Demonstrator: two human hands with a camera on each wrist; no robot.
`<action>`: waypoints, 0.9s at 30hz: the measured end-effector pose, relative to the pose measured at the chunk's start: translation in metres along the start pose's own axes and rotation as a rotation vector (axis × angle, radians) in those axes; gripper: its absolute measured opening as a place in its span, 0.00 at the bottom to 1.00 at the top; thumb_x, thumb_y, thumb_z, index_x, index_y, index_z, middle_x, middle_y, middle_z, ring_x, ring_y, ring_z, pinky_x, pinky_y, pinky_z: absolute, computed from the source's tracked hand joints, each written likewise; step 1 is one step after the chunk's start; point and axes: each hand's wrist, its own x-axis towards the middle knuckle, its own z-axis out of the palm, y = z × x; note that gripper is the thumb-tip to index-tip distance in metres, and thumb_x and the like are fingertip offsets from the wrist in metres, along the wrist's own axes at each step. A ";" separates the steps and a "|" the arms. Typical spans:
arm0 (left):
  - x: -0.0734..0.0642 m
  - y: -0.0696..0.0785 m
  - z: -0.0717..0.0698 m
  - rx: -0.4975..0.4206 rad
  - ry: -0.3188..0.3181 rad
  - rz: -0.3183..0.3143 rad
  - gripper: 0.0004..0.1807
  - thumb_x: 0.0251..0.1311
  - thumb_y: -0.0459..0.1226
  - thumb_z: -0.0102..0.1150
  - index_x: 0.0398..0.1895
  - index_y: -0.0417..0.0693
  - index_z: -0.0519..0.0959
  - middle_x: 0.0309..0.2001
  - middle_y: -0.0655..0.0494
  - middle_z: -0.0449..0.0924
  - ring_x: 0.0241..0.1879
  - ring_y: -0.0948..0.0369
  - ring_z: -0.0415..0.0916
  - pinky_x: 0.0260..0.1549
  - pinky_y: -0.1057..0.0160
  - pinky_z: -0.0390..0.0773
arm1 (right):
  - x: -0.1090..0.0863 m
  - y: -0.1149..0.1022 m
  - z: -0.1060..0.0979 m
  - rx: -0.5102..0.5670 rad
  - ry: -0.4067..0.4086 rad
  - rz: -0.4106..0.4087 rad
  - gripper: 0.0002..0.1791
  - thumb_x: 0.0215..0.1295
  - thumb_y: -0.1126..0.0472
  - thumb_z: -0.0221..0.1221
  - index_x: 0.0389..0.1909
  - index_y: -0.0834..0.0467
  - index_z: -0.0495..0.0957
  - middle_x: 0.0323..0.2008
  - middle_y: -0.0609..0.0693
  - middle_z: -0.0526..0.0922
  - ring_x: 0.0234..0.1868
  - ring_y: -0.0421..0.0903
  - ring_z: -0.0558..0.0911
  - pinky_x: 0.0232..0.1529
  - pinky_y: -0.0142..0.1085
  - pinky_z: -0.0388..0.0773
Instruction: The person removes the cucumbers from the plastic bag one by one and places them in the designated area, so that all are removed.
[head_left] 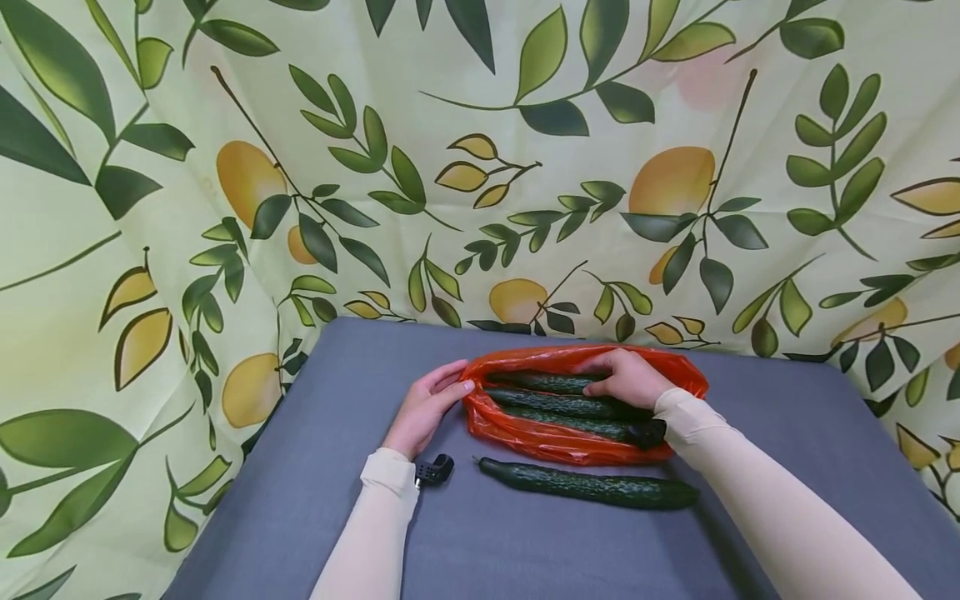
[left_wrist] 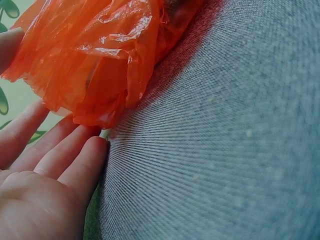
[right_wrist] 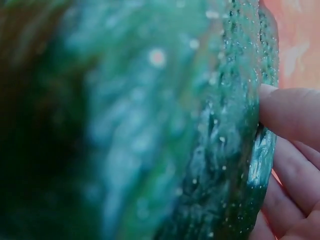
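A red plastic bag [head_left: 570, 454] lies with its mouth spread wide, and several dark green, bumpy cucumbers [head_left: 558, 404] lie side by side in it. My left hand [head_left: 427, 408] is at the bag's left end, thumb at the rim. In the left wrist view its straight fingers [left_wrist: 75, 160] touch the outside of the red plastic. Reaching into the bag, my right hand [head_left: 626, 379] holds the farthest cucumber [head_left: 543, 382] between thumb and fingers. The right wrist view shows the thumb [right_wrist: 292, 110] against the green skin, fingertips hidden behind it.
One more cucumber [head_left: 585, 483] lies on the grey tabletop [head_left: 525, 550] in front of the bag. A black wrist device [head_left: 435, 471] sits at the left cuff. Behind the table hangs a leaf-and-fruit patterned cloth [head_left: 480, 250].
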 end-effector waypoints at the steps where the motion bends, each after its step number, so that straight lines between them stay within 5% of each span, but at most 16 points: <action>1: 0.000 0.001 0.000 -0.001 0.001 0.001 0.30 0.71 0.45 0.71 0.74 0.54 0.79 0.75 0.52 0.78 0.76 0.55 0.73 0.78 0.49 0.71 | 0.000 0.000 0.000 -0.003 0.000 0.002 0.21 0.69 0.58 0.72 0.62 0.56 0.88 0.61 0.55 0.90 0.66 0.58 0.84 0.70 0.60 0.79; 27: 0.000 0.001 0.003 -0.006 -0.004 0.007 0.29 0.72 0.44 0.70 0.74 0.54 0.78 0.74 0.51 0.78 0.75 0.54 0.75 0.77 0.50 0.72 | -0.022 -0.029 -0.014 -0.064 0.025 -0.027 0.19 0.67 0.63 0.73 0.58 0.54 0.90 0.58 0.54 0.91 0.61 0.56 0.87 0.63 0.56 0.85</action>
